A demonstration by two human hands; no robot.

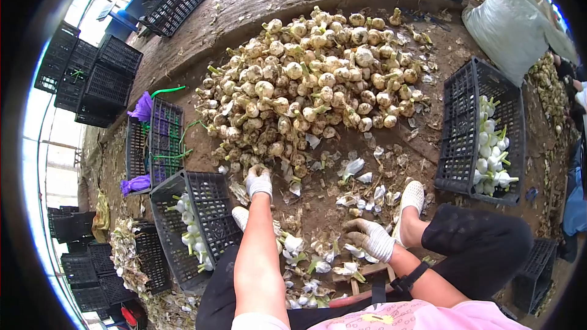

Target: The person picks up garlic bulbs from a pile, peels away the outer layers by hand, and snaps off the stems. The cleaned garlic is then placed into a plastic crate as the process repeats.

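A large heap of garlic bulbs (306, 79), soil-stained with short cut stems, lies on the ground in front of me. My left hand (259, 183), in a white knit glove, reaches to the near edge of this heap. Its fingertips blend in with the bulbs there, so their grip is hidden. My right hand (372, 239), also gloved, hovers low by my right shoe (411, 203), fingers apart and lightly curved, holding nothing. Peeled white garlic (295, 244) and loose skins (351, 168) are scattered between my feet.
At left, a black crate (214, 208) holds clean white garlic; another crate (455, 128) with white garlic is at right. Purple mesh bags (142, 108) hang by a crate further left. A white sack (507, 24) stands back right. Another person's blue clothing (573, 201) shows at the right edge.
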